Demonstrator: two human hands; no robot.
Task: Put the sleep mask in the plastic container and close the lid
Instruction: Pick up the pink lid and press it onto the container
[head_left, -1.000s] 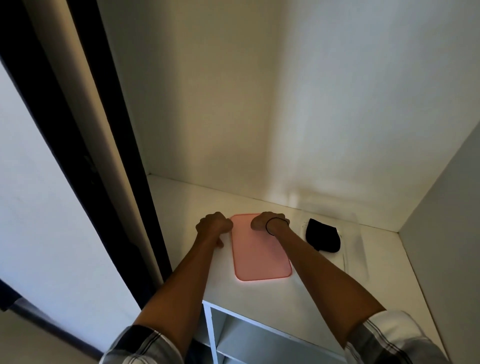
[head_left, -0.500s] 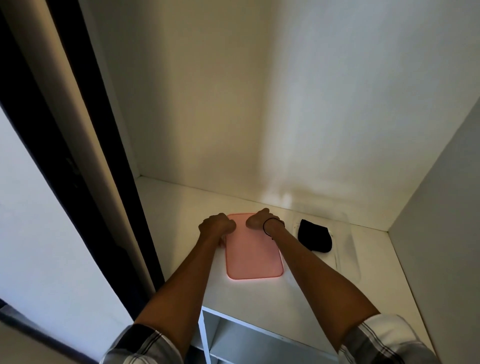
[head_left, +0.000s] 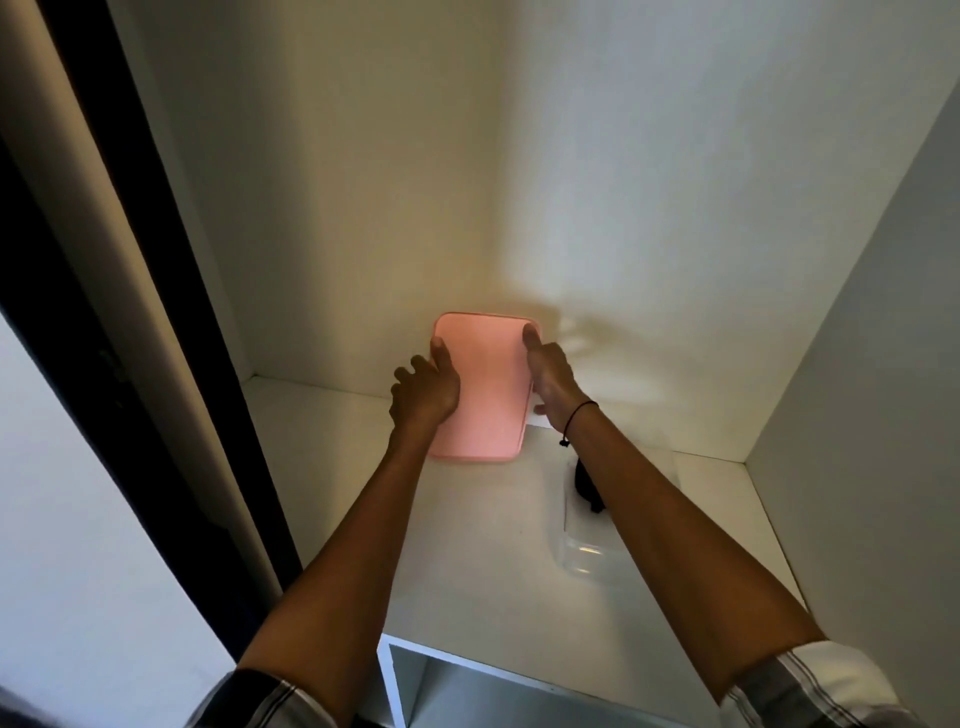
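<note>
A pink rectangular lid (head_left: 485, 387) is held tilted up off the white shelf, its far end raised toward the back wall. My left hand (head_left: 425, 389) grips its left edge and my right hand (head_left: 551, 382) grips its right edge. The clear plastic container (head_left: 584, 558) sits on the shelf to the right, mostly hidden under my right forearm. The black sleep mask (head_left: 586, 484) lies inside it, only partly visible beside the forearm.
The white shelf (head_left: 483, 545) is boxed in by a back wall and a grey side wall (head_left: 857, 364) on the right. A dark door frame (head_left: 130, 312) runs along the left. Below the front edge is an open white cubby (head_left: 467, 691).
Both hands have lifted the pink lid from lying flat on the shelf to tilted up off it, gripping its side edges. The view has shifted, so the container now sits lower and under my right forearm.
</note>
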